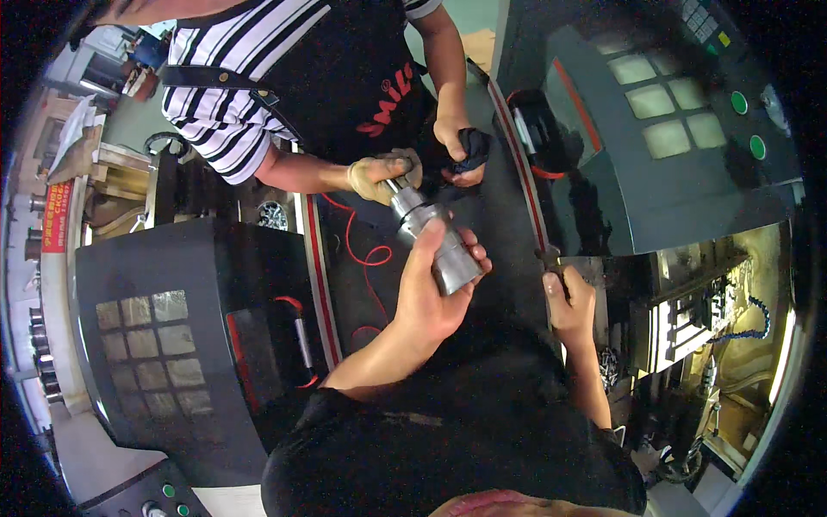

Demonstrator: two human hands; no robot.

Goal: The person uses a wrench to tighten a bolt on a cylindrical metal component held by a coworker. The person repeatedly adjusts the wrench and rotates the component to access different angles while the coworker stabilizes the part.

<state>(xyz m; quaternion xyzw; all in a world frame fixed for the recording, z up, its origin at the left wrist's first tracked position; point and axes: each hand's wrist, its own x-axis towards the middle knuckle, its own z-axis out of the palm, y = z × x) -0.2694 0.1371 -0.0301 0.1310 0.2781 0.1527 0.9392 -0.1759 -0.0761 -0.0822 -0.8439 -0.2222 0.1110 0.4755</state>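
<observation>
My left hand (435, 280) is wrapped round the lower part of a stepped metal cylinder (455, 265), with the thumb lying along its side. The cylinder tilts away from me, its narrower end pointing at a co-worker. That co-worker's gloved hand (385, 175) closes on the narrow end, so we both hold the piece. In the co-worker's other hand is a bunched black cloth (473, 148). Off to the right, my right hand (572, 306) is closed round a small dark tool (549, 255). Its tip sticks out above my fingers, and the rest is hidden.
Dark grey machines with windowed doors stand on both sides, the left one (155, 284) and the right one (603, 129). A coiled red cord (369, 256) hangs between them. At lower right, a machine's lit interior (676, 332) shows. The co-worker in a black apron (353, 86) faces me closely.
</observation>
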